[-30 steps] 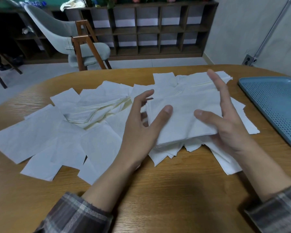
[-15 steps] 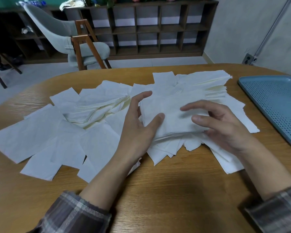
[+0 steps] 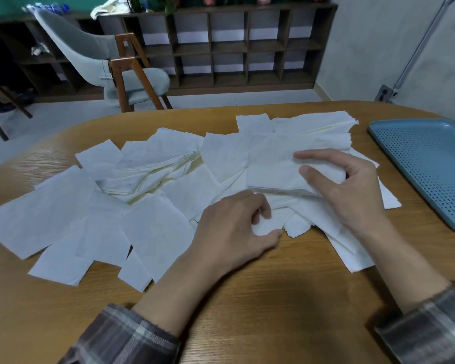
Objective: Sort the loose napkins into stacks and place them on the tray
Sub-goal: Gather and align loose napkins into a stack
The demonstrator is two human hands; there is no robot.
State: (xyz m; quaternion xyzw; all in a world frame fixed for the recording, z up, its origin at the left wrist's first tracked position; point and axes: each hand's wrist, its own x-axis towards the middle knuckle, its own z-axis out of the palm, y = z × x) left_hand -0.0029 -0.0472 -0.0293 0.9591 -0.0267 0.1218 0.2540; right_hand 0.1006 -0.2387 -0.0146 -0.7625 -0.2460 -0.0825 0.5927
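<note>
Several white paper napkins [image 3: 63, 214] lie scattered and overlapping across the wooden table [image 3: 260, 298]. My right hand [image 3: 350, 195] grips a small stack of napkins [image 3: 273, 164], thumb on top and fingers curled over its right edge. My left hand [image 3: 234, 232] pinches the corner of a loose napkin [image 3: 265, 228] just below that stack, near the front of the pile. A blue perforated tray [image 3: 431, 164] sits at the right with nothing on it in view.
Bare wood lies between the pile and the table's near edge. Beyond the table stand a grey upholstered chair [image 3: 95, 56] with wooden legs and a dark cubby shelf [image 3: 234, 46] along the wall.
My left hand left the stack's left edge, dropped toward me and took hold of a loose napkin. My right hand stays on the stack, which has shifted right.
</note>
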